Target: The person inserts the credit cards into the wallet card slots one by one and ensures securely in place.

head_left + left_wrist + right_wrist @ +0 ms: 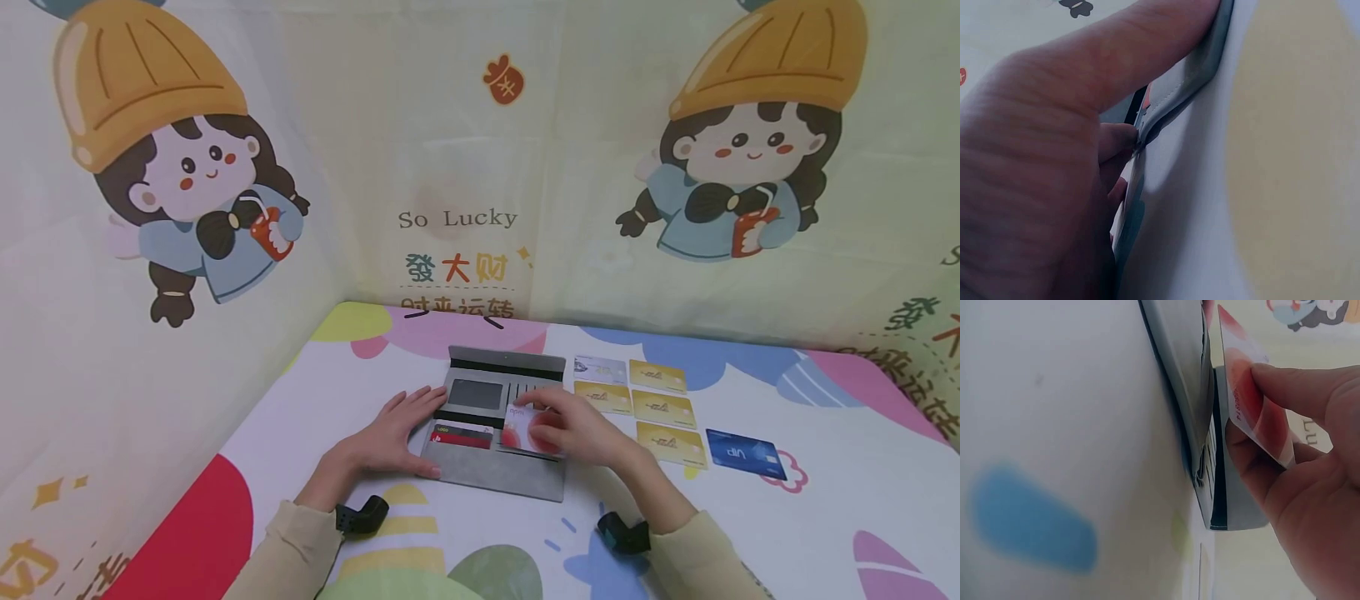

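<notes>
A grey wallet (495, 479) lies unfolded on the table, with a red and black card (467, 437) in its lower left pocket. My left hand (386, 429) rests along the wallet's left side, fingers stretched out and thumb at the lower corner; the left wrist view shows the thumb on the wallet's edge (1194, 78). With thumb and fingers, my right hand (585, 425) pinches a white card with red circles (516, 429) over the wallet's lower right part. In the right wrist view this card (1249, 394) stands tilted off the wallet. Whether its lower edge touches a pocket I cannot tell.
Right of the wallet lie several gold cards (670, 443) and a silver card (600, 368), laid out in two columns. A blue VIP card (746, 454) is further right. Behind the table (810, 408) rises a printed cloth backdrop (600, 167).
</notes>
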Tool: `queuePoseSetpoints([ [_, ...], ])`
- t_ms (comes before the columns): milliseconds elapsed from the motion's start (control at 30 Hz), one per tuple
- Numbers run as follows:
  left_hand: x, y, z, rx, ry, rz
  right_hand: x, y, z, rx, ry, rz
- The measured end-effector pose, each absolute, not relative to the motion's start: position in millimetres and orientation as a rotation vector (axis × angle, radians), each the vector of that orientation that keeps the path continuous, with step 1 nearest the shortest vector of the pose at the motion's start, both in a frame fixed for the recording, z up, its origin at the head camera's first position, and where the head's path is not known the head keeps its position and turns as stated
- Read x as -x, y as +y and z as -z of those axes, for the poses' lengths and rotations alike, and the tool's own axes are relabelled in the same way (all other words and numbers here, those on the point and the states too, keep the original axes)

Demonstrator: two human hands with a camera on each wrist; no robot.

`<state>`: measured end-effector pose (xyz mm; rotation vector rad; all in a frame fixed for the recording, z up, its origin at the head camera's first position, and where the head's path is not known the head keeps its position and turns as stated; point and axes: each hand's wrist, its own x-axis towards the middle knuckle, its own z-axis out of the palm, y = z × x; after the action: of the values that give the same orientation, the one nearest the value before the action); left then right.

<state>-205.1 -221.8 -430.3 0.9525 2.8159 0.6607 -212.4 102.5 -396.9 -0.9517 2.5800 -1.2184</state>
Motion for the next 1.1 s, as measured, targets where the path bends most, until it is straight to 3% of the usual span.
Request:
queuePoseSetpoints([
  [1100,205,-220,428,-0.939,2.819,-0.647,214,95,408,0.877,2.602,1.144],
])
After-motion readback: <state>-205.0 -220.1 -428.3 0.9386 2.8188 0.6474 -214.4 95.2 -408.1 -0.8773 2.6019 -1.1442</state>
